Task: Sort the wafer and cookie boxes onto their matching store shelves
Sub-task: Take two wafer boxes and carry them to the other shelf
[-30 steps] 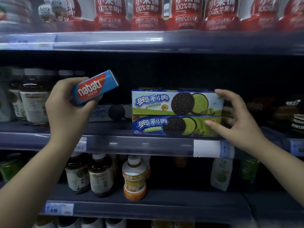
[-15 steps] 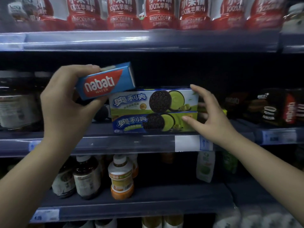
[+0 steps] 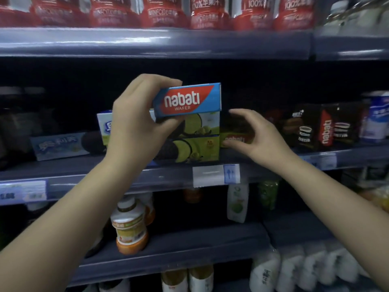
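Here, left grip [image 3: 136,125] holding blue wafer box [image 3: 189,100] above stacked cookie boxes [image 3: 202,142], right grip [image 3: 259,138] wide, empty

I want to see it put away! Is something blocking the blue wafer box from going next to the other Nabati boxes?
Yes. The right hand hovers open before the low Nabati box, between the held blue wafer box and the dark Nabati boxes.

The middle shelf [image 3: 168,178] is carrying two stacked cookie boxes [image 3: 197,142], a flat blue box [image 3: 61,145] and dark wafer boxes [image 3: 324,128].
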`<state>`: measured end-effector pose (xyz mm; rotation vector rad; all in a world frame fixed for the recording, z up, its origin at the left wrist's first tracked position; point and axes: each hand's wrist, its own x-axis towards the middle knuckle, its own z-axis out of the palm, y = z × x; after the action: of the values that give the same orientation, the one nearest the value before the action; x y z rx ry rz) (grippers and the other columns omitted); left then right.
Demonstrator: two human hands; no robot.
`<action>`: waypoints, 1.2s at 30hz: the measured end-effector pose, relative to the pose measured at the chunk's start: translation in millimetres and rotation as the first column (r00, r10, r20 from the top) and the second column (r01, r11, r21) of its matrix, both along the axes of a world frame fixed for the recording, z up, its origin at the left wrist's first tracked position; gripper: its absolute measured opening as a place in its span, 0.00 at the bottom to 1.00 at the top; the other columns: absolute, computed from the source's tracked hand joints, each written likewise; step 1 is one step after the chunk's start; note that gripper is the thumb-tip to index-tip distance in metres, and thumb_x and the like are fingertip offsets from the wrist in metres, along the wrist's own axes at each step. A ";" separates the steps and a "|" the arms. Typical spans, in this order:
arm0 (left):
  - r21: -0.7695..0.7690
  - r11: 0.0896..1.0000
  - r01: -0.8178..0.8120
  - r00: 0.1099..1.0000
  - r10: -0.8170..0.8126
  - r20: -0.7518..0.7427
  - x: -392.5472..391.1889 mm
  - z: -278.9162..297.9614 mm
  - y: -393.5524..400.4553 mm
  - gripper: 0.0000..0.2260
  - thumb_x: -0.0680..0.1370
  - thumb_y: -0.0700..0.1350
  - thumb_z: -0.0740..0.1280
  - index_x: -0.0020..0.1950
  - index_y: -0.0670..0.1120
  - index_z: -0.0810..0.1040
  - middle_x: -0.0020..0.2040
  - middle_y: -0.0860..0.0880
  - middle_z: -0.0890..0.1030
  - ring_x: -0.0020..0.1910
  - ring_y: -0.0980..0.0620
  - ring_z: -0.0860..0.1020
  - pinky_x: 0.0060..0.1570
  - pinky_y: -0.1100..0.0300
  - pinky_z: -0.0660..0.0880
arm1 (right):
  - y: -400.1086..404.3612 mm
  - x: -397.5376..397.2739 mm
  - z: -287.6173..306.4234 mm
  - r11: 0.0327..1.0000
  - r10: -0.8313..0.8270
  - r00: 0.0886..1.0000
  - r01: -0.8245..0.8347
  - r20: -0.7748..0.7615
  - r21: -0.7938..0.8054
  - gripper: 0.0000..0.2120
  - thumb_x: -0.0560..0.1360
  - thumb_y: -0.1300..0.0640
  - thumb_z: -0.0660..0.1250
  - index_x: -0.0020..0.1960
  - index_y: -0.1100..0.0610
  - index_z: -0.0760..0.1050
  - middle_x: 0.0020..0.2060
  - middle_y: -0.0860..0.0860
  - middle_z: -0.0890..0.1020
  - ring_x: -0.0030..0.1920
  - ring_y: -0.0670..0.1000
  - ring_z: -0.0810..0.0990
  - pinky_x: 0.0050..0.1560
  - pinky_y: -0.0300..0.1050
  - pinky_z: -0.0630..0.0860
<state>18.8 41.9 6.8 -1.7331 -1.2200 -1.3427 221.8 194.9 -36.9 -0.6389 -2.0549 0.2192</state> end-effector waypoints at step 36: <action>-0.051 0.999 0.016 1.000 -0.014 0.027 4.9 -3.5 3.8 0.21 0.71 0.43 0.75 0.61 0.43 0.74 0.58 0.54 0.73 0.55 0.63 0.73 0.54 0.75 0.69 | -37.1 57.1 -8.6 0.984 -0.152 0.949 0.120 0.276 0.132 0.30 0.68 0.45 0.75 0.68 0.48 0.71 0.61 0.43 0.74 0.63 0.43 0.69 0.61 0.35 0.66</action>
<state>23.6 45.7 3.2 -1.7684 -1.2684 -1.3581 278.9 157.9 -45.5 -0.7746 -2.2679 -0.0758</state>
